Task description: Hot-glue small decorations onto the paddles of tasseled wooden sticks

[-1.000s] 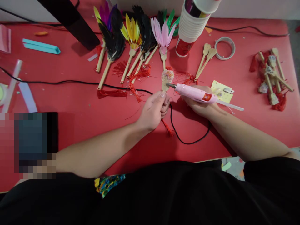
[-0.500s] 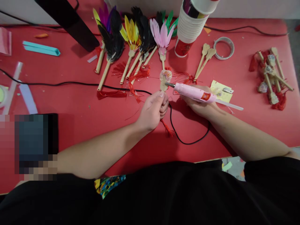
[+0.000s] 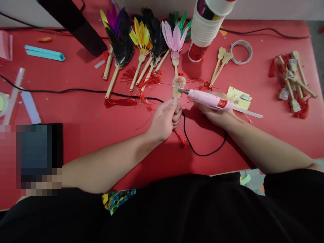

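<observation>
My left hand (image 3: 167, 118) is closed round the handle of a small wooden piece (image 3: 177, 91), its flat head upright above my thumb and a red tassel hanging below the fist. A pale shell-like ornament (image 3: 179, 81) sits at the top of that head. My right hand (image 3: 216, 113) grips a pink glue gun (image 3: 209, 99) from beneath; most of its fingers are hidden. The gun's metal tip points left and meets the wooden head. A clear glue stick (image 3: 248, 112) sticks out of the gun's rear. Just beyond lies a pink feather fan (image 3: 174, 38).
Several feathered sticks (image 3: 143, 37) lie along the back beside stacked paper cups (image 3: 205, 28). A tape roll (image 3: 241, 52), bare wooden sticks (image 3: 220, 65) and a tasselled pile (image 3: 293, 81) are at right. A black cord (image 3: 205, 155) loops below my hands.
</observation>
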`<state>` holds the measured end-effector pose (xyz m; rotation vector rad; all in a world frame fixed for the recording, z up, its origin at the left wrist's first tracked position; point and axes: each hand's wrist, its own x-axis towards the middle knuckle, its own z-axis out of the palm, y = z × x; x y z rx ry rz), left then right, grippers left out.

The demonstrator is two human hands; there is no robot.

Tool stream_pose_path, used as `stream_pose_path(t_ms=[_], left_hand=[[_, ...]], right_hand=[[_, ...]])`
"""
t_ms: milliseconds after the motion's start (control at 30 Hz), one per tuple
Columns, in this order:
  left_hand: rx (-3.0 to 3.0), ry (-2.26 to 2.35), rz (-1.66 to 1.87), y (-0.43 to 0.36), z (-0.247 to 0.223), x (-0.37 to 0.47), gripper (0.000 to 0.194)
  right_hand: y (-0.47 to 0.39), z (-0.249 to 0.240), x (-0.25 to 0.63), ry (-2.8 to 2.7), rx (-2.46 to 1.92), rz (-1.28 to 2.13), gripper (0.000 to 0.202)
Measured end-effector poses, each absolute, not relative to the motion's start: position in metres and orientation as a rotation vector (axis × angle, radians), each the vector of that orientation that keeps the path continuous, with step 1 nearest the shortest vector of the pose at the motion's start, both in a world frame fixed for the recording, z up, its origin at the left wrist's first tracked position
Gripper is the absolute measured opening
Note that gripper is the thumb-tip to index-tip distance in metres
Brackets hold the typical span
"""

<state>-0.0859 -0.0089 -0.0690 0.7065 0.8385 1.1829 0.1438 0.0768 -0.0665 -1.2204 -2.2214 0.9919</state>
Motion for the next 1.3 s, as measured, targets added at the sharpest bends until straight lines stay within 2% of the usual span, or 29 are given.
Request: stream_pose_path(t_ms=[533,1300], left_hand=[[0.697,0.843,1.188,-0.0088,-0.0678,-0.0853,0.065],[0.697,0.867,1.181,-0.0090,-0.0678,-0.0852,0.066]], right_hand=[[0.0757,-0.0642,0.1430,-2.176,-1.253,1.011,0.055],[0.0759,-0.0618,0.1422,-2.199,-1.209,1.014,0.042]])
